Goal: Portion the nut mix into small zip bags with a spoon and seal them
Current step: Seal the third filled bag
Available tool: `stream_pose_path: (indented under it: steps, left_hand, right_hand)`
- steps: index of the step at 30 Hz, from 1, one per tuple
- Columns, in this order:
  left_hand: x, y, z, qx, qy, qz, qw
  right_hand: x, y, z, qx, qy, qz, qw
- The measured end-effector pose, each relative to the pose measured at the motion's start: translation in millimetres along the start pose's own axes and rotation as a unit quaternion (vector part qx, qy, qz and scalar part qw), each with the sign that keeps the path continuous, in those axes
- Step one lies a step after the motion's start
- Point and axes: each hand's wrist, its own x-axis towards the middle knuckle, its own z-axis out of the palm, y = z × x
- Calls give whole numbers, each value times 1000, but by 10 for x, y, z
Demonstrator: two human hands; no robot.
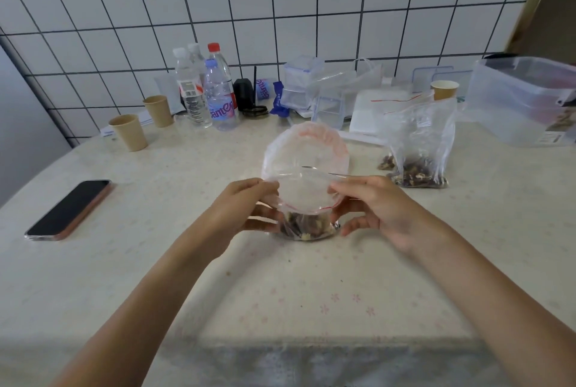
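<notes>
Near the middle of the bench (187,262), both hands pinch a zip bag (307,187) by its open mouth, left hand (246,208) and right hand (374,208) on either side, nut mix (304,227) in the bottom. Beyond it to the right stand 2 filled bags (417,149). Bottles (212,90) line the far edge.

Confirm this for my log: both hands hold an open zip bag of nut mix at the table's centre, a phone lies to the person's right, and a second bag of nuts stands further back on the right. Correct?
Not quite. The head view shows the phone lying to the person's left, not right. The rest holds: the left hand and right hand hold the open zip bag with nut mix, and the second bag stands back on the right.
</notes>
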Motion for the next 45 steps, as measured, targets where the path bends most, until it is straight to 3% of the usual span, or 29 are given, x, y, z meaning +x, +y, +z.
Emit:
stream_pose_path:
  steps: [3, 6, 14, 18, 21, 23, 25, 27, 28, 31, 34, 39, 42, 45]
  left_hand:
    - [-6, -10, -63, -138, -85, -38, 986]
    - [-4, -21, -95, -221, -114, -54, 967]
    - [0, 1, -84, -180, -121, -4, 976]
    - [-14, 71, 8, -94, -69, -2, 993]
    - [-14, 115, 53, -2, 58, 58, 997]
    - [-8, 139, 33, 175, 162, 130, 963]
    - [-36, 149, 31, 335, 194, 175, 905]
    - [-66, 155, 58, 407, 183, 175, 877]
    - [-74, 158, 69, 409, 173, 163, 881]
    - [-81, 181, 38, 274, 114, 86, 951]
    - [-95, 228, -5, 106, 19, 15, 994]
    - [-46, 221, -12, -50, -54, -3, 997]
    - [-22, 219, -4, -108, -95, -48, 989]
    - [-11, 219, 2, -120, -84, -40, 988]
  right_hand:
    - [-12, 6, -60, 91, -51, 35, 994]
    - [-19, 18, -76, 139, -53, 43, 988]
    - [-37, -20, 42, 12, 30, -44, 999]
    - [2, -44, 173, -78, 87, -123, 986]
    - [16, -39, 214, -238, 151, -222, 933]
    - [19, -35, 199, -314, 187, -256, 895]
    - [33, -26, 199, -335, 199, -252, 886]
    - [40, -37, 218, -305, 183, -191, 915]
    - [38, -58, 219, -259, 166, -141, 941]
    - [-6, -146, 176, -94, 101, -9, 990]
    - [-33, -172, 73, 21, 0, 29, 999]
    - [-42, -139, 7, 130, -69, 36, 988]
    - [-30, -94, 17, 112, -50, 7, 992]
    - [-19, -84, 44, 79, -6, -21, 997]
